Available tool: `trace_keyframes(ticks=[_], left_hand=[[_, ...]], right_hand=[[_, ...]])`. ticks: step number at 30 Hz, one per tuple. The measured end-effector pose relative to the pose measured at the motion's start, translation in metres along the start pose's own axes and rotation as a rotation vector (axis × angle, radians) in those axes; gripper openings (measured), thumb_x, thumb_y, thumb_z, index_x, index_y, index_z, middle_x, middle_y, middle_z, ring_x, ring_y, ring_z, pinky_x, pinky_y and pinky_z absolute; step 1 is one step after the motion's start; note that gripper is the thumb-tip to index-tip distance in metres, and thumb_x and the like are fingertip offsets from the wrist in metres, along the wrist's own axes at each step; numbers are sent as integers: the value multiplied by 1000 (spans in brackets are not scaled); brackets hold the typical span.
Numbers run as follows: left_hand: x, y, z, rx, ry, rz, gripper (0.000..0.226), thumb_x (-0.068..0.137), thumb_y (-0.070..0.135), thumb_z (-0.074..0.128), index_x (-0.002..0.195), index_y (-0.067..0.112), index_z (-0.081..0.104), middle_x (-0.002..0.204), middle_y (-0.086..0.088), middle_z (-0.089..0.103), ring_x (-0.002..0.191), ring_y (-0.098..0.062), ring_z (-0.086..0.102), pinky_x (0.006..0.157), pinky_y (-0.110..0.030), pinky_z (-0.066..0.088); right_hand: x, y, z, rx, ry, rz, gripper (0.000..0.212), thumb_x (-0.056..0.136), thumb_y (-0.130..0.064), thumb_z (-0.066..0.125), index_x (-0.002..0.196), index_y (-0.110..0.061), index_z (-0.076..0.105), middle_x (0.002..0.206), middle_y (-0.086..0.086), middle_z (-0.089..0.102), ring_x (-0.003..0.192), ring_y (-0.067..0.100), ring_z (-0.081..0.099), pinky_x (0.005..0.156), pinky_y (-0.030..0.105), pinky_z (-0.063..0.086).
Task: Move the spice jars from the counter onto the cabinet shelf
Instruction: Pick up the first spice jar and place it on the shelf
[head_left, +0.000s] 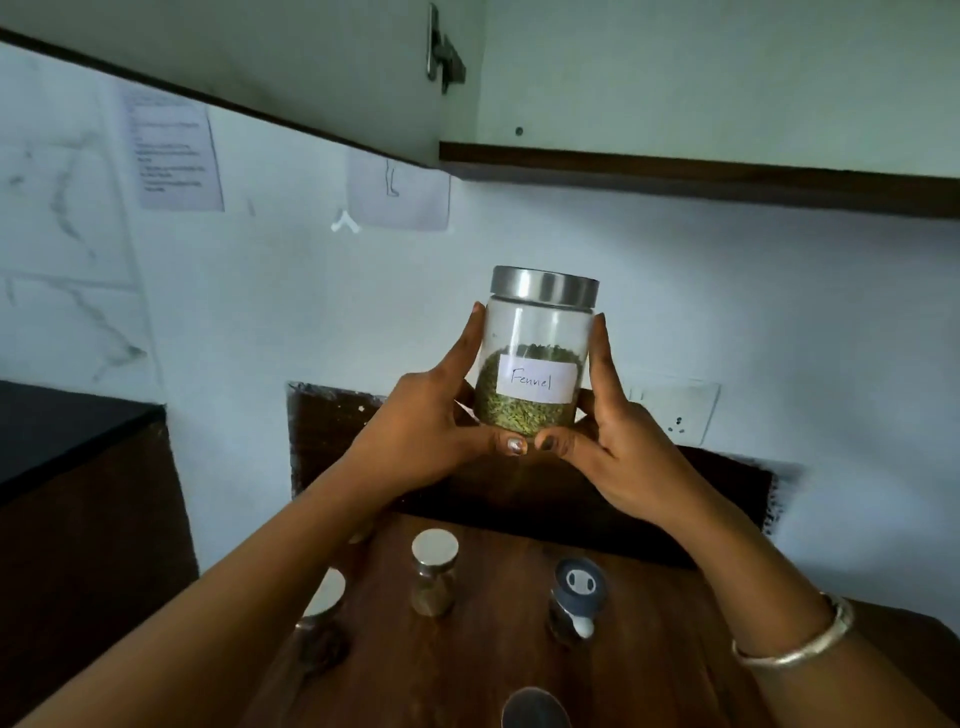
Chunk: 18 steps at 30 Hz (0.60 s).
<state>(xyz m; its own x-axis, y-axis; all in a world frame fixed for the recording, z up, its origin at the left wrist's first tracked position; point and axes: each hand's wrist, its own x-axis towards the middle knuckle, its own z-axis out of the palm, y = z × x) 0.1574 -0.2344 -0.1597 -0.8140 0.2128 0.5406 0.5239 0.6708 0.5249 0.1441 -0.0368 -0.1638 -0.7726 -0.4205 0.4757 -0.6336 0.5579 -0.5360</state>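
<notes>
Printed sheet (174, 150) and sketch paper (397, 192) on the wall (675, 291), white socket (675, 410) lower right.

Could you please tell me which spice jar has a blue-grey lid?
The small glass jar standing rightmost on the brown wooden counter; only its lid is not silvery.

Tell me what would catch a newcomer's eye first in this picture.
First comes the glass jar labelled Fennel, half full of green seeds, held up mid-frame between the left hand and the right hand. Below it, on the wooden counter, stand a small silver-lidded jar and a blue-lidded jar. A bangle shines on the right wrist.
</notes>
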Motion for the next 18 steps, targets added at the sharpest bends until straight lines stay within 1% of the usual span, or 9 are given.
trace_keyframes(ticks=[1,2,3,5,7,10,14,16,18], left_hand=[[9,2,-5,11,37,19,106,73,41,73,137,50,-11,98,11,63,67,5,59,63,0,43],[19,5,-11,22,78,39,104,74,39,72,139,47,-9,107,4,66,71,3,59,70,-4,44],[29,8,-17,27,120,57,102,75,38,72,141,44,-6,115,0,65,77,0,61,77,-12,46],[53,13,-29,18,191,77,98,77,37,71,144,42,0,126,-2,61,96,-9,64,86,-23,46],[80,16,-42,21,259,106,95,79,35,69,145,42,1,129,-1,59,107,-14,62,88,-24,43],[121,18,-61,6,326,128,95,79,35,69,143,46,1,128,-1,60,106,-13,61,87,-23,42],[173,11,-79,-7,375,130,97,79,33,70,144,45,0,129,-1,59,100,-12,59,85,-23,43],[196,5,-83,3,387,138,97,79,31,70,145,42,-1,127,-2,60,99,-15,60,84,-24,45],[217,-2,-84,2,389,150,97,80,28,70,146,39,0,125,-4,61,97,-14,62,85,-26,46]], right_hand=[[11,-3,-5,-39,31,-17,100,83,-48,56,123,-59,-36,149,-4,37,103,8,60,87,25,44],[23,-5,-10,-71,63,-38,102,84,-44,57,121,-59,-36,148,-2,38,94,8,62,83,23,45],[35,-8,-16,-95,96,-62,102,85,-43,58,120,-59,-36,148,-1,39,90,9,63,80,22,46],[61,-16,-29,-111,143,-98,100,82,-48,56,118,-58,-36,146,0,42,91,12,65,77,21,46],[91,-24,-45,-130,188,-143,97,81,-51,53,120,-55,-36,144,1,46,94,14,65,77,22,46],[134,-30,-64,-151,258,-201,99,86,-44,56,126,-49,-35,141,1,49,103,18,64,80,26,46],[187,-31,-82,-166,304,-277,101,89,-37,57,130,-44,-35,141,0,48,112,17,59,87,27,45],[209,-28,-87,-208,321,-292,101,88,-38,58,127,-45,-36,139,1,51,112,19,60,88,30,47],[230,-21,-89,-230,332,-291,101,88,-38,58,126,-45,-36,136,4,54,110,22,61,90,34,49]])
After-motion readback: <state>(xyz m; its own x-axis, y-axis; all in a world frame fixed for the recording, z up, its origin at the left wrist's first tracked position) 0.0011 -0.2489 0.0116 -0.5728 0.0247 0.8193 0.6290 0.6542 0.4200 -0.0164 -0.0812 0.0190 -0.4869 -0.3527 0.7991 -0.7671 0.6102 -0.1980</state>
